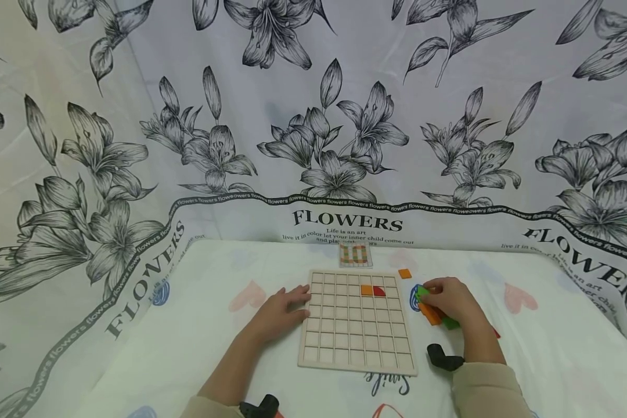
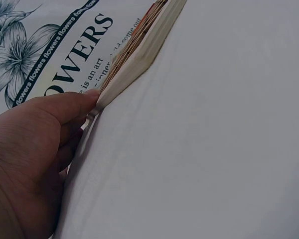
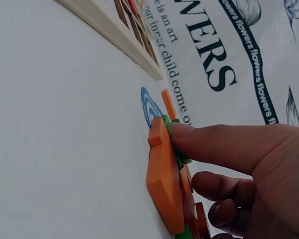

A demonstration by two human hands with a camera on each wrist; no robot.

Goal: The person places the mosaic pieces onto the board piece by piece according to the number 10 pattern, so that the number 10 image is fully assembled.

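OK, nearest me: blk wrist mounts point(image 1: 259, 406), one per arm. L hand point(image 1: 278, 313): fingers loose, not clenched, tips on the L edge of the pale gridded board point(image 1: 343, 322); can't tell if any tuck under. Right under & beside R hand point(image 1: 451, 297): loose pile w/ orange tiles point(image 1: 430, 314), another green tile point(image 1: 451, 323), plus a red piece point(image 1: 496, 332) poking out by the wrist. R hand itself pinches a sm. green tile point(image 1: 422, 292) btwn thumb & fingers; its long axis I can't make out, thumb covers too much.

Key relation as I judge it: board lies L of R hand, not touching it; L hand's on the opp. edge, R is nearer the pile. Board looks approx. square.

Container-wise, 2 adjacent board cells, L of R fingertips, hold an orange square point(image 1: 366, 289) & a red tile point(image 1: 379, 291). Ahead-left of R hand: lone orange tile point(image 1: 405, 273), just off board's far R corner. Farther, ahead of both hands: pattern card point(image 1: 355, 255), then flower-print curtain point(image 1: 345, 133).
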